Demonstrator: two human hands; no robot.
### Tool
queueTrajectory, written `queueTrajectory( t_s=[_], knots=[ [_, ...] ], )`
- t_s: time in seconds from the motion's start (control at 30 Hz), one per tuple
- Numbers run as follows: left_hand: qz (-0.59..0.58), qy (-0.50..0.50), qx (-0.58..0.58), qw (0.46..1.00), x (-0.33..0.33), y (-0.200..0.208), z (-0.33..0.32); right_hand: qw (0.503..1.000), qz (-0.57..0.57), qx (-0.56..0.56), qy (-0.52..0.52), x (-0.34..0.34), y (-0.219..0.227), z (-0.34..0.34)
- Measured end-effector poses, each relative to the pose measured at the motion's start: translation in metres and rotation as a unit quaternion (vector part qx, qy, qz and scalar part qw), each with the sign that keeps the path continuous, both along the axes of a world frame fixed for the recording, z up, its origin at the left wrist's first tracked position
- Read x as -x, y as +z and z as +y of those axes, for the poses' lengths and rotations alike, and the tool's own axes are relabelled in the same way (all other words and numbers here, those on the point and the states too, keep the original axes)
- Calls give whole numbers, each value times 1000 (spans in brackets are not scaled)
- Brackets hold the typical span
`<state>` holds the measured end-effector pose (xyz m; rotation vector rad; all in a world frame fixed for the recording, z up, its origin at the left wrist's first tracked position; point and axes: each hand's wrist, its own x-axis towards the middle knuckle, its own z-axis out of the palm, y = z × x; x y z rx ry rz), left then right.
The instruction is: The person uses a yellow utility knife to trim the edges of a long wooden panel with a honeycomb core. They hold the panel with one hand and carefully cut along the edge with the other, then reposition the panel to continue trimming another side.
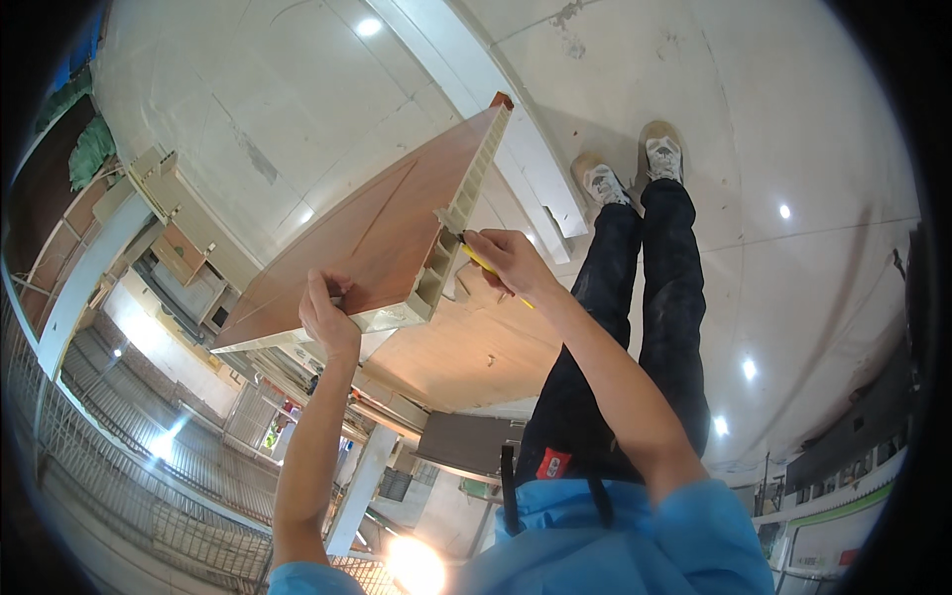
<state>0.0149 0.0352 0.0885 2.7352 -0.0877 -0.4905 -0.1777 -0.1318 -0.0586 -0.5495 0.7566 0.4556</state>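
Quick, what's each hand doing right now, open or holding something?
Left hand: closed on the brown panel's edge.
Right hand: closed, holding a slim yellow tool.

A right hand (511, 263) hides the middle of a slim yellow tool (477, 258), its dark tip too small to make out beside a brown panel (372, 223). The lower edge crops a blue shirt (595, 545), and marks on a red patch (553, 463) are too tiny to read.

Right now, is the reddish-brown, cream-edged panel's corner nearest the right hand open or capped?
Open: beside the slim yellow tool in the right hand, the reddish-brown panel shows uncovered, hollow cream cells.
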Motion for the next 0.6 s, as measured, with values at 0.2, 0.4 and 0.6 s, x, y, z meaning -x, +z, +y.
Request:
queueTrajectory(
  t_s=[0.2, 0.4, 0.6],
  knots=[
    [4, 6, 5, 1000, 0, 1, -1, 999, -40, 6, 19, -1, 6, -3],
    [-1, -26, -12, 1000, -3, 0, 1, 993, -61, 98, 23, 3, 19, -5],
    [4, -11, -3, 1000, -5, -3, 4, 989, -12, 109, -100, 14, 60, 4]
  ],
)
